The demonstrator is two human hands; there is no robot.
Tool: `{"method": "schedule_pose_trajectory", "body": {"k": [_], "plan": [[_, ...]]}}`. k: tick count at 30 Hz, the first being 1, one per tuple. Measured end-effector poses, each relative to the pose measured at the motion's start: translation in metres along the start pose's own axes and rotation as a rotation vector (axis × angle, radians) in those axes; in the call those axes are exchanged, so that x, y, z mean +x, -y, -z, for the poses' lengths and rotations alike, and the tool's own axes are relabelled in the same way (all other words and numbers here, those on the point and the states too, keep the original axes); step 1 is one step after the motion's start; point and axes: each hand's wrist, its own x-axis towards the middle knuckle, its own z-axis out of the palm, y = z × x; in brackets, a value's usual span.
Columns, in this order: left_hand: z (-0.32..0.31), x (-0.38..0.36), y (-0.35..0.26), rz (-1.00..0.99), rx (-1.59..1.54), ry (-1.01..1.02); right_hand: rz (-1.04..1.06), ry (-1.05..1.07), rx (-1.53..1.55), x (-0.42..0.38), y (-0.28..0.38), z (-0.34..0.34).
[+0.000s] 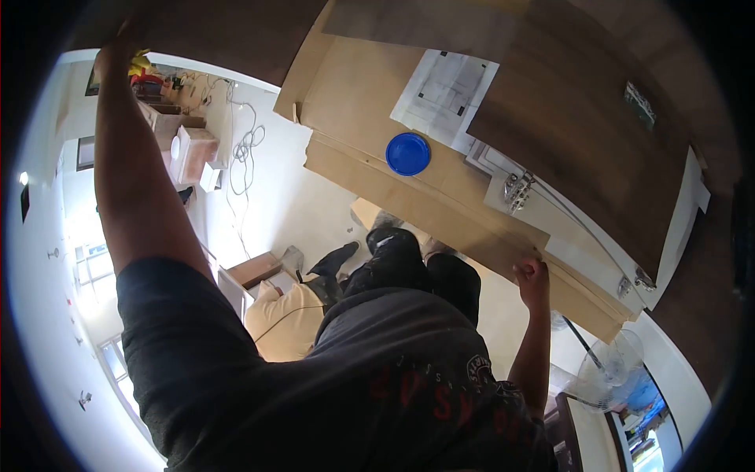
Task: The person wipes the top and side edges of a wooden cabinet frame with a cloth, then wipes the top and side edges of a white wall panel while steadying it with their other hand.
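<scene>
My left arm reaches far up to the dark brown panel [228, 35] at the upper left. My left hand [118, 59] is at its white edge, the fingers lost in shadow. Beside the front edge of a cardboard sheet [440, 193] my right hand [532, 277] is closed, knuckles up; what it holds, if anything, is hidden. On the cardboard lies a round blue lid [408, 153]. Behind it are a white printed sheet [448, 94] and another dark brown panel [582, 149]. Metal hinges [517, 191] show along that panel's near side.
A coiled cable [248, 145] lies on the pale floor at left, near cardboard boxes [197, 153]. Below, a person in a tan top [285, 324] is close to my legs. A clear plastic bag [613, 366] is at lower right.
</scene>
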Motion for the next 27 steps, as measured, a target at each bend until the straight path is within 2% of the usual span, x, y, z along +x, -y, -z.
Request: {"method": "schedule_pose_trajectory", "body": {"k": [3,7,13,15,16,20,23,27], "plan": [[-0.009,0.011,0.006,0.027,0.033,-0.033,-0.001,0.022,0.063,0.0,-0.001,0.001],[-0.006,0.0,0.013,-0.081,0.069,-0.092,-0.005,0.021,0.059,0.0,0.0,0.004],[-0.048,0.044,0.046,0.049,0.122,-0.246,-0.048,-0.008,0.048,-0.002,0.008,0.001],[-0.041,0.03,0.047,0.011,0.174,-0.3,-0.084,-0.019,0.037,-0.001,0.016,0.002],[-0.039,0.032,0.048,0.056,0.178,-0.287,-0.097,-0.03,0.039,0.002,0.017,0.001],[-0.047,0.04,0.05,0.075,0.119,-0.412,-0.131,-0.115,0.012,0.005,0.024,-0.005],[-0.054,0.041,0.037,0.055,0.014,-0.57,-0.271,-0.18,0.019,0.003,0.02,-0.019],[-0.043,0.013,-0.02,0.069,-0.285,-0.841,-0.188,-0.344,-0.059,-0.008,0.02,-0.032]]}}
